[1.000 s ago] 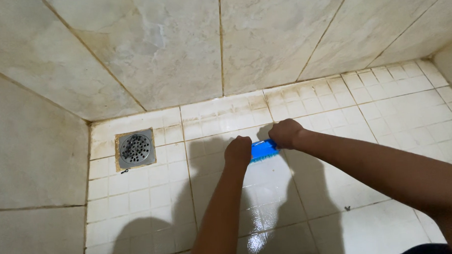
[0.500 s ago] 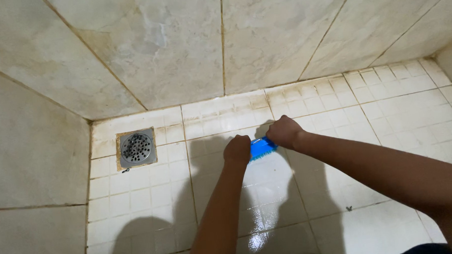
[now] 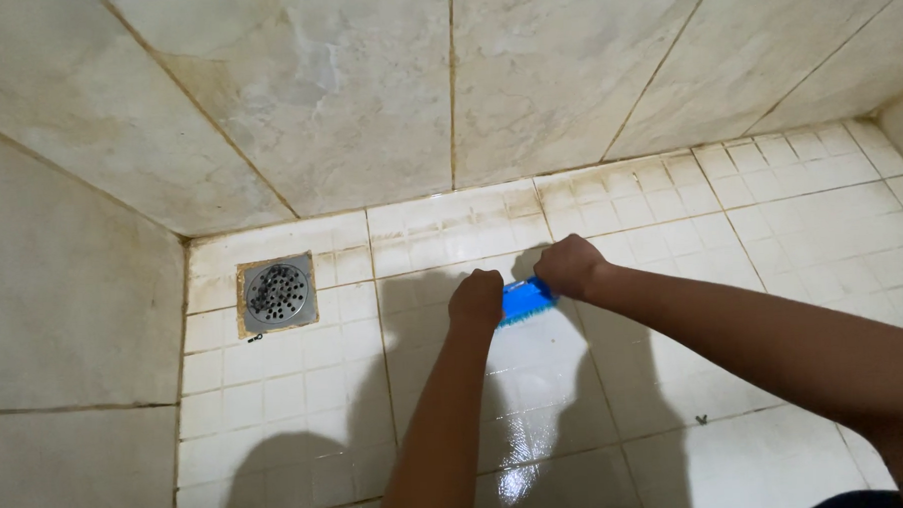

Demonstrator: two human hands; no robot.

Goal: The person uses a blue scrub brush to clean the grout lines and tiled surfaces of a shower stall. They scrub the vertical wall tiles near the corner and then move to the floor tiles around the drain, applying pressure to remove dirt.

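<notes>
Head view, left to right: a round metal drain (image 3: pixel 277 293) sits near the tiled floor's (image 3: pixel 277 410) back-left corner; toward the middle, the left hand (image 3: pixel 476 300) and right hand (image 3: pixel 569 267), 2 fists, clamp a blue scrub brush (image 3: pixel 525 300) pressed on wet tiles.

The scrub brush (image 3: pixel 525 301) looks like bright blue plastic, smooth on its back, with a paler fringe of bristles at its lower edge. The floor tiles (image 3: pixel 277 400) are glazed cream ceramic; at six o'clock from the brush they shine wet and glossy, while those towards twelve o'clock look duller, with brownish stained grout. The floor drain (image 3: pixel 276 293) is perforated bright metal. The wall tiles (image 3: pixel 346 97) are smooth, marbled beige, faintly satin.
</notes>
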